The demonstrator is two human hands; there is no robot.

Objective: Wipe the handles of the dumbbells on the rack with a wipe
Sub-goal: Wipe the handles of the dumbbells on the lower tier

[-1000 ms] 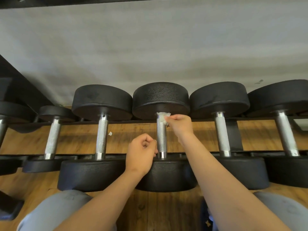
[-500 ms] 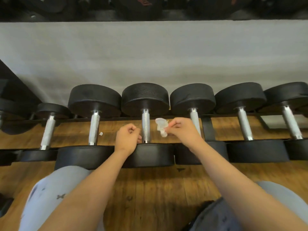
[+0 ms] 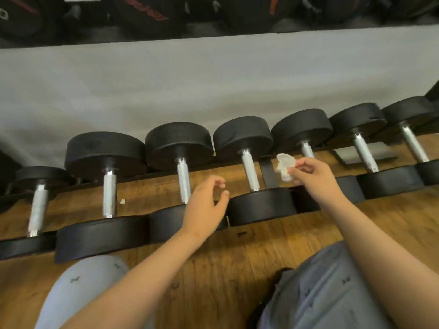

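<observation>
Now the right hand (image 3: 311, 173) pinches a crumpled white wipe (image 3: 283, 166) away from the silver metal handles (image 3: 249, 173), left hand (image 3: 204, 207) loose and empty; wiping seems unfinished.

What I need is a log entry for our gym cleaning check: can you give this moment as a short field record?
right hand: pinches the wipe
wipe: crumpled, in the air, touching no handle, beside the rack bracket
left hand: relaxed, holds nothing
nearest handle: just left of the wipe, untouched
under the handles: wood, with a small white scrap
</observation>
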